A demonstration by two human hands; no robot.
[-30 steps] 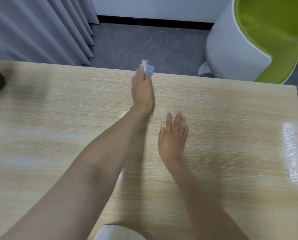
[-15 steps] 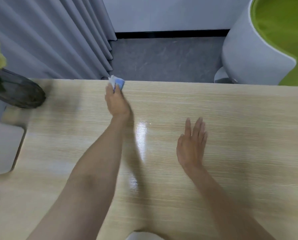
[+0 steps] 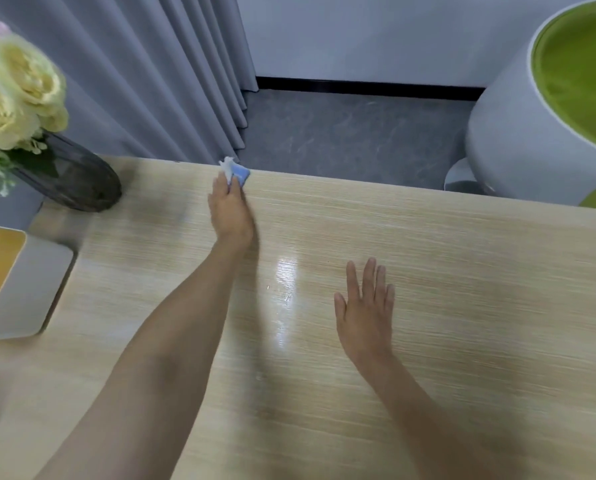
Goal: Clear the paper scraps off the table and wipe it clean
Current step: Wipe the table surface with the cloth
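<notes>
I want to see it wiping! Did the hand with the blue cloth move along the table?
Yes. The left hand with the blue cloth slid left along the table's far edge, away from the green chair and closer to the flower vase.

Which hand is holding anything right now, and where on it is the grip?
The left hand presses a blue-and-white cloth under its fingertips at the table's far edge; the grip point is hidden. The right hand lies flat and open, holding nothing.

Your one head camera looks forward and steeply down, close over the worktop (image 3: 462, 271), its far edge and floor (image 3: 341, 133) beyond.
</notes>
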